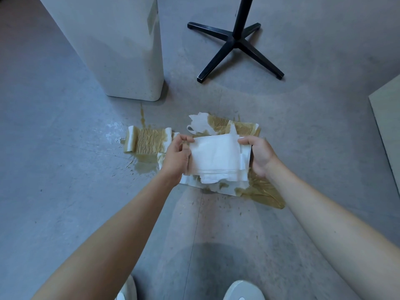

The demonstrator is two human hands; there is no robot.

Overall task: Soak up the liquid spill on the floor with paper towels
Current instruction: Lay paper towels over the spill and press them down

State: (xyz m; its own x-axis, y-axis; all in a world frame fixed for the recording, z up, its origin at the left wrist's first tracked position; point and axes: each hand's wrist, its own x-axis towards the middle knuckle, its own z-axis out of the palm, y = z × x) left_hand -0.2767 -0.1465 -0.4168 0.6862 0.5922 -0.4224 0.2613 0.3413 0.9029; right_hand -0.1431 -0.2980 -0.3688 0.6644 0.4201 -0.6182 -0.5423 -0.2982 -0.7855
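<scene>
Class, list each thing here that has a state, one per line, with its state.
Clean towel, white, dry, held up.
Left hand, grips its left edge.
Right hand, grips its right edge.
Left floor towel, flat, soaked brown.
Far floor towel, partly soaked.
Puddle, partly uncovered.

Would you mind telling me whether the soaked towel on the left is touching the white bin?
Apart. The head view shows a strip of floor between the soaked towel and the bin.
</scene>
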